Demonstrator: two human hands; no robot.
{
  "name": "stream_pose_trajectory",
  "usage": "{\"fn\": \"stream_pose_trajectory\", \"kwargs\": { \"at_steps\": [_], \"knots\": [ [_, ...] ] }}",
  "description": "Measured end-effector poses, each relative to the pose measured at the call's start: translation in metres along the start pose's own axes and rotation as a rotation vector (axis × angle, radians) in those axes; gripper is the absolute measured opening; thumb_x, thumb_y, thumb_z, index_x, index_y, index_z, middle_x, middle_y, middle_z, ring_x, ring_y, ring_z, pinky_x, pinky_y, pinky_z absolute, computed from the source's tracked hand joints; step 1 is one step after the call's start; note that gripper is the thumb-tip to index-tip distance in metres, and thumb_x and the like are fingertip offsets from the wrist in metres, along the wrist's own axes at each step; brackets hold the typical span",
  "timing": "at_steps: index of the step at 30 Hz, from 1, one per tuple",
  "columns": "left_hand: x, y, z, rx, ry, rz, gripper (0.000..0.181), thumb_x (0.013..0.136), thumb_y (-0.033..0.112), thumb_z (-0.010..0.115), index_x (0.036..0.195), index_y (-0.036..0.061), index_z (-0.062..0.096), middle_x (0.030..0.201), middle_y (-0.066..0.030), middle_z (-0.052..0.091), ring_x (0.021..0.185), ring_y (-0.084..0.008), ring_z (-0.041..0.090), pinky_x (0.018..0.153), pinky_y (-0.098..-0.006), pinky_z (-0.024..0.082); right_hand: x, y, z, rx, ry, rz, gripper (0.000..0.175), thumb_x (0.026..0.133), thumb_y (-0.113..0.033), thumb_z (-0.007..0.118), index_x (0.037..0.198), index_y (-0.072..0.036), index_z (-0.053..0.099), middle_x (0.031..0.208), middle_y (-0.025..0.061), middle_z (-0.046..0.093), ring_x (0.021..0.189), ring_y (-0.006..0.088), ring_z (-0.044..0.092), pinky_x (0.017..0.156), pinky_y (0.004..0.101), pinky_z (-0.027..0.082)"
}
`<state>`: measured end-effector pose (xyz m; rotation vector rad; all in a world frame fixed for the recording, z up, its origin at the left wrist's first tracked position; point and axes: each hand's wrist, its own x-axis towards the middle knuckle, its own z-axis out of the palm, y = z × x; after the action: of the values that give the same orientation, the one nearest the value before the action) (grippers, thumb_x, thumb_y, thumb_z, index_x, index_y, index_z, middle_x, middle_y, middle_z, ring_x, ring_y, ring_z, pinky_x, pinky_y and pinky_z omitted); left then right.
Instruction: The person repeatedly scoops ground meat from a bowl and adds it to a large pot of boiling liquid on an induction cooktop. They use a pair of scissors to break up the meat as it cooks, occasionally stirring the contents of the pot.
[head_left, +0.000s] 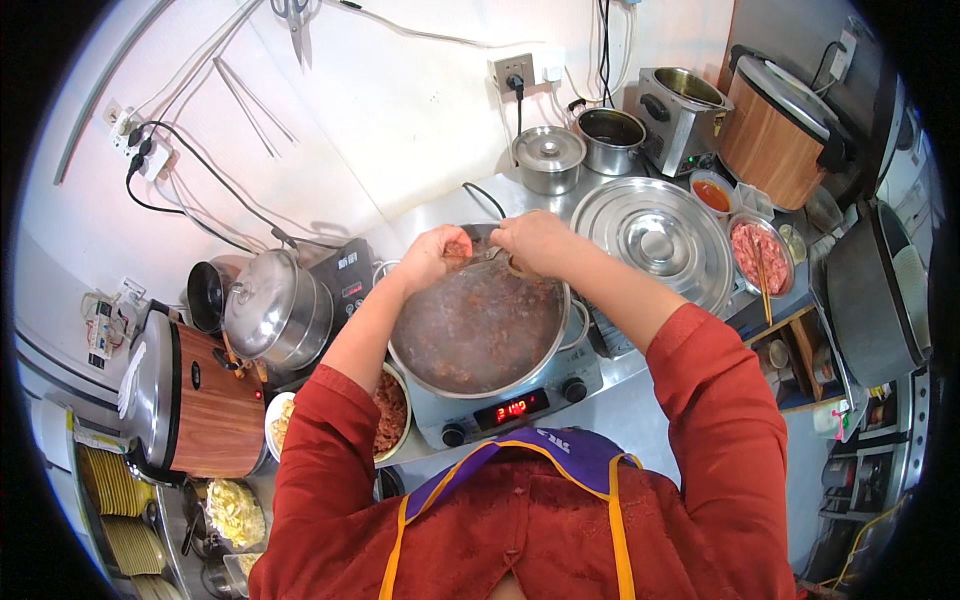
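A wide steel pot (480, 330) of dark, steaming liquid with reddish-brown bits stands on an induction cooker (517, 412) with a lit red display. Over the pot's far edge, my left hand (436, 259) is curled around a clump of reddish, raw-looking minced meat (457, 246). Close to its right, my right hand (534, 241) grips a metal utensil (486, 256), probably a spoon, that points toward the clump; its far part is partly hidden. A bowl of minced meat (391, 412) sits left of the cooker, partly behind my left sleeve.
A large steel lid (656, 244) lies right of the pot, beside a bowl of pink meat (761, 255) with chopsticks. Small steel pots (550, 154) stand behind. On the left are a lidded steamer pot (274, 307) and a wood-patterned rice cooker (214, 401). Cables hang along the wall.
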<state>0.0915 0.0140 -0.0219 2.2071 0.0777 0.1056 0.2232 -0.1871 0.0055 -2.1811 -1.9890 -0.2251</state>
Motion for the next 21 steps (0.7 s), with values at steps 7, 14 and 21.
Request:
{"fn": "stream_pose_trajectory", "kwargs": {
  "at_steps": [7,14,21],
  "knots": [
    [-0.008,-0.005,-0.013,-0.215,-0.028,-0.269,0.02,0.085,-0.01,0.057,0.098,0.0055,0.058,0.084,-0.0013,0.061,0.074,-0.0089,0.057,0.061,-0.0246,0.047,-0.01,0.014,0.002,-0.209,-0.236,0.188,0.015,0.074,-0.015,0.067,0.087,-0.01,0.072,0.082,0.0095,0.07,0.084,0.0288,0.07,0.071,0.041,0.055],
    [0.001,-0.011,0.001,-0.004,-0.006,-0.025,0.023,0.084,-0.012,0.054,0.099,0.0053,0.056,0.081,-0.0015,0.058,0.069,-0.011,0.054,0.063,-0.0264,0.047,0.009,-0.005,0.005,0.008,-0.237,0.125,0.039,0.073,-0.03,0.073,0.102,-0.008,0.062,0.1,0.0121,0.064,0.095,0.0298,0.065,0.078,0.0414,0.053],
    [-0.007,-0.011,-0.017,-0.226,-0.01,-0.206,0.028,0.08,-0.015,0.05,0.1,0.0037,0.057,0.087,-0.0037,0.059,0.073,-0.0125,0.055,0.065,-0.0285,0.047,0.008,0.013,0.015,-0.11,-0.255,0.191,0.016,0.073,-0.015,0.069,0.086,-0.007,0.07,0.087,0.0134,0.069,0.087,0.0328,0.068,0.071,0.0417,0.055]
  ]
}}
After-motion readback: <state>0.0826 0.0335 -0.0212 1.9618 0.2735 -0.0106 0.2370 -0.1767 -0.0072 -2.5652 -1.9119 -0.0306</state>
